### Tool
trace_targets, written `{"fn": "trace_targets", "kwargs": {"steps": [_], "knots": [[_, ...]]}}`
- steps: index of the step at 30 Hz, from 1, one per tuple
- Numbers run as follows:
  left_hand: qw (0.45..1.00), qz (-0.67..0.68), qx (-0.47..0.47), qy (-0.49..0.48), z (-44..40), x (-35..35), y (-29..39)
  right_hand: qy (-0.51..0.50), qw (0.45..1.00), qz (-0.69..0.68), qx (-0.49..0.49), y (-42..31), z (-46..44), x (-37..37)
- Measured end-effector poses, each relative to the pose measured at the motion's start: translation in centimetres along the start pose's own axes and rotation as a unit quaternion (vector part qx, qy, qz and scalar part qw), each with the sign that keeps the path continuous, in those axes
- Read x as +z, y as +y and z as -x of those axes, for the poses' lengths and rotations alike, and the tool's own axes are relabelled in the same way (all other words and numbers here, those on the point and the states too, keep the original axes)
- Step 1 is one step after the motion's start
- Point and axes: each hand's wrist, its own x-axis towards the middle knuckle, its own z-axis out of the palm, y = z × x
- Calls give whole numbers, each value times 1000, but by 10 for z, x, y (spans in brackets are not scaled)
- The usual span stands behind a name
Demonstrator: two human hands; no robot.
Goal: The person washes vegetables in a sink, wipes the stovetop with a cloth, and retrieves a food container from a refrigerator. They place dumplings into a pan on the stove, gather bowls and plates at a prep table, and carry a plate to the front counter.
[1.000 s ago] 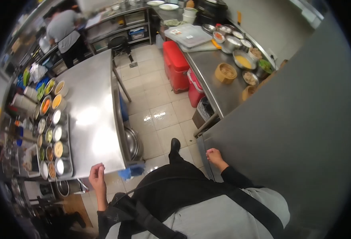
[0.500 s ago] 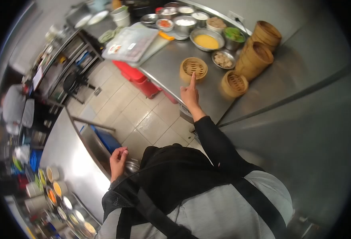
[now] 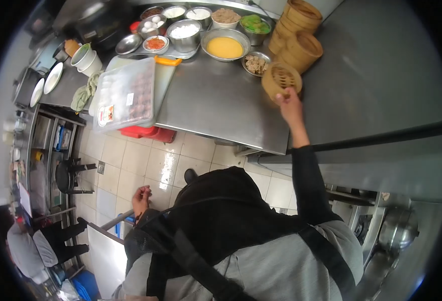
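My right hand (image 3: 290, 103) is closed on the near rim of a round bamboo steamer (image 3: 281, 78), at the right end of the steel counter. Slats show inside the steamer; whether more than one layer is stacked there I cannot tell. Behind it stand taller stacks of bamboo steamers (image 3: 300, 52). Just left of it are a small metal bowl of pale chunks (image 3: 255, 63) and a wide bowl of yellow liquid (image 3: 225, 47). Low at the left, over the floor, my left hand (image 3: 140, 199) hangs with loosely bent fingers and holds nothing.
On the counter (image 3: 211, 108) lie a clear-lidded tray (image 3: 125, 95) and an orange-handled tool (image 3: 168, 61). Several ingredient bowls line the back. A red bin (image 3: 148, 133) is underneath. A black stool (image 3: 68, 175) and a bending person (image 3: 28, 253) are at the left.
The view has swung toward the counter. My right hand has gone from pointing over the separate steamer to gripping one beside the stacks. No separate steamer stands left of it now.
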Motion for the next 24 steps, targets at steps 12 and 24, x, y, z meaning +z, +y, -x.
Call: {"fn": "trace_targets", "kwargs": {"steps": [12, 24], "knots": [[988, 126, 40, 76, -87, -60, 60, -1, 998, 54, 41, 52, -29, 11], [946, 318, -61, -8, -240, -102, 164, -402, 850, -323, 105, -174, 124, 211]]}}
